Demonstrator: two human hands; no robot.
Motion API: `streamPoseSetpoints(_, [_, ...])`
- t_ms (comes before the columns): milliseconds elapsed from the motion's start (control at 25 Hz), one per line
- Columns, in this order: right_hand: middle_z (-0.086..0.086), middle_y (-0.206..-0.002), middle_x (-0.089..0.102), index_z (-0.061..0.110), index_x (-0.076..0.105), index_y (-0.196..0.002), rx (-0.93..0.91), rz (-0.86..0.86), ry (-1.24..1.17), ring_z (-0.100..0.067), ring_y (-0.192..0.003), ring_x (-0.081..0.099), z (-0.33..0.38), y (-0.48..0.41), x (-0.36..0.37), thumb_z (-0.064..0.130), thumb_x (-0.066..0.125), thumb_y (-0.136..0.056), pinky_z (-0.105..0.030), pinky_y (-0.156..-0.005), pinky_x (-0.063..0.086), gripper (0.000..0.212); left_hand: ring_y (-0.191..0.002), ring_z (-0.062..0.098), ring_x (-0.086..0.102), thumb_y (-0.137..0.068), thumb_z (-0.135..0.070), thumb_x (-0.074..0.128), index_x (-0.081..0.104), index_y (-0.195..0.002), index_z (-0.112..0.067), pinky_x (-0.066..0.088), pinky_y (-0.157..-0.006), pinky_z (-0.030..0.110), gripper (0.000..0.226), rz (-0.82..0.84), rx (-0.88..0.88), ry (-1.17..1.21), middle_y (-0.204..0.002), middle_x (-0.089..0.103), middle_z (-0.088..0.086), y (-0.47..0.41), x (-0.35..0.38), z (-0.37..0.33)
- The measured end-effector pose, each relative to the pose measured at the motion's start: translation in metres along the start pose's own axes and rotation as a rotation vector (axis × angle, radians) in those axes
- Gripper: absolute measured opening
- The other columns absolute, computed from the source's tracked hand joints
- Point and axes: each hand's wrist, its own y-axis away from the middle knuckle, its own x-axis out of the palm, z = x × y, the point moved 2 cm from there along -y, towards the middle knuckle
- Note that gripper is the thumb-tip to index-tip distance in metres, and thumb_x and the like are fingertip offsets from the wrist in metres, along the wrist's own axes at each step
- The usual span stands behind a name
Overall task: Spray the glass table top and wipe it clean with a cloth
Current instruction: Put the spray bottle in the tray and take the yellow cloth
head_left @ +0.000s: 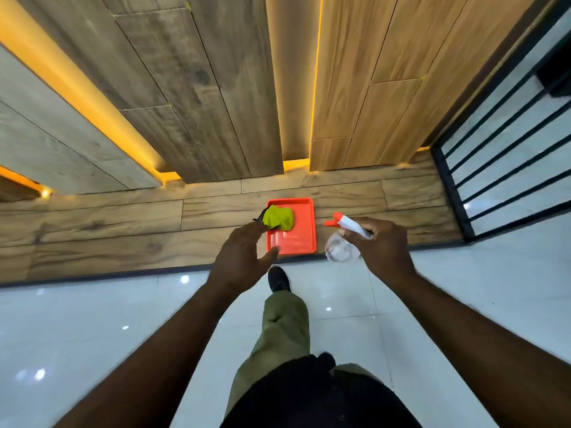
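A crumpled lime-green cloth [279, 219] lies in the far left part of an orange tray [304, 242] on a wooden ledge. My left hand [244, 254] hovers over the tray's left edge, fingers spread and holding nothing, its fingertips just short of the cloth. To the right of the tray, my right hand [381, 245] grips a clear spray bottle [341, 250] with a white head and orange nozzle and trigger, held tilted with the nozzle pointing left. No glass table top is visible.
The wooden ledge [123, 239] runs across the view below a wood-panelled wall with lit amber strips. A black metal railing [494, 168] stands at right. Glossy white floor tiles [92, 319] lie underfoot, with my olive trouser leg and black shoe [279, 279] stepping forward.
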Motion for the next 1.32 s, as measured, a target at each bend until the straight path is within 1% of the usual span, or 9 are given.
streamPoseSetpoints(40, [0.033, -0.051, 0.054, 0.026, 0.082, -0.083, 0.026, 0.023, 0.008, 0.006, -0.059, 0.060, -0.001, -0.023, 0.012, 0.023, 0.089, -0.088, -0.015, -0.054, 0.039, 0.009, -0.139, 0.026, 0.049, -0.095, -0.044, 0.071, 0.057, -0.145, -0.016, 0.035, -0.112, 0.031, 0.059, 0.027, -0.012, 0.012, -0.151, 0.056, 0.005, -0.024, 0.006, 0.013])
streamPoseSetpoints(120, [0.031, -0.046, 0.051, 0.038, 0.064, -0.067, 0.087, 0.066, 0.024, 0.008, -0.054, 0.056, -0.003, -0.063, 0.041, 0.019, 0.088, -0.088, -0.011, -0.054, 0.032, 0.038, -0.134, 0.031, 0.054, -0.093, -0.045, 0.067, 0.060, -0.142, -0.012, 0.037, -0.110, 0.033, 0.060, 0.084, -0.020, 0.029, -0.146, 0.059, 0.010, -0.065, 0.018, 0.042])
streamPoseSetpoints(280, [0.018, -0.040, 0.046, 0.014, 0.073, -0.063, 0.186, 0.125, 0.109, 0.014, -0.057, 0.055, -0.040, -0.144, 0.100, 0.016, 0.086, -0.091, -0.006, -0.055, 0.036, 0.030, -0.130, 0.035, 0.057, -0.093, -0.037, 0.074, 0.060, -0.141, -0.009, 0.045, -0.109, 0.043, 0.058, 0.209, -0.005, -0.004, -0.144, 0.061, 0.013, -0.135, 0.055, 0.094])
streamPoseSetpoints(360, [0.008, -0.051, 0.059, 0.000, 0.081, -0.084, 0.213, 0.157, 0.159, 0.006, -0.070, 0.063, -0.059, -0.176, 0.129, 0.019, 0.082, -0.094, -0.007, -0.062, 0.035, 0.022, -0.130, 0.034, 0.057, -0.092, -0.035, 0.077, 0.060, -0.141, -0.009, 0.046, -0.109, 0.043, 0.058, 0.238, -0.039, -0.005, -0.144, 0.061, 0.013, -0.162, 0.079, 0.115])
streamPoseSetpoints(440, [-0.013, -0.098, 0.082, 0.005, 0.083, -0.112, 0.192, 0.175, 0.172, -0.013, -0.099, 0.075, -0.081, -0.204, 0.159, 0.024, 0.080, -0.097, -0.011, -0.080, 0.039, 0.024, -0.129, 0.035, 0.058, -0.092, -0.038, 0.075, 0.060, -0.140, -0.008, 0.046, -0.108, 0.042, 0.059, 0.261, -0.068, 0.008, -0.143, 0.062, 0.014, -0.187, 0.109, 0.133])
streamPoseSetpoints(520, [-0.013, -0.122, 0.078, 0.009, 0.079, -0.125, 0.176, 0.209, 0.178, -0.022, -0.112, 0.074, -0.115, -0.233, 0.194, 0.024, 0.079, -0.097, -0.016, -0.095, 0.042, 0.031, -0.129, 0.036, 0.058, -0.091, -0.043, 0.068, 0.059, -0.141, -0.007, 0.046, -0.108, 0.042, 0.062, 0.298, -0.095, 0.025, -0.143, 0.061, 0.016, -0.213, 0.145, 0.152])
streamPoseSetpoints(640, [-0.013, -0.122, 0.078, 0.008, 0.079, -0.126, 0.177, 0.253, 0.201, -0.025, -0.111, 0.075, -0.172, -0.281, 0.254, 0.021, 0.079, -0.097, -0.012, -0.090, 0.039, 0.032, -0.131, 0.035, 0.056, -0.089, -0.045, 0.064, 0.058, -0.141, -0.008, 0.044, -0.109, 0.040, 0.064, 0.265, -0.174, 0.062, -0.144, 0.060, 0.014, -0.250, 0.204, 0.190])
streamPoseSetpoints(920, [-0.011, -0.126, 0.078, 0.016, 0.078, -0.128, 0.189, 0.318, 0.284, -0.031, -0.117, 0.072, -0.296, -0.358, 0.367, 0.030, 0.074, -0.098, -0.037, -0.103, 0.050, 0.033, -0.131, 0.035, 0.055, -0.087, -0.048, 0.063, 0.058, -0.141, -0.010, 0.041, -0.112, 0.039, 0.067, 0.268, -0.257, 0.075, -0.143, 0.060, 0.013, -0.321, 0.313, 0.268])
streamPoseSetpoints(1320, [-0.007, -0.133, 0.075, 0.023, 0.073, -0.137, 0.142, 0.314, 0.437, -0.033, -0.129, 0.062, -0.367, -0.406, 0.416, 0.033, 0.069, -0.102, -0.029, -0.102, 0.038, 0.037, -0.132, 0.034, 0.055, -0.084, -0.050, 0.060, 0.059, -0.140, -0.008, 0.040, -0.112, 0.037, 0.070, 0.243, -0.316, 0.080, -0.144, 0.060, 0.012, -0.359, 0.372, 0.297])
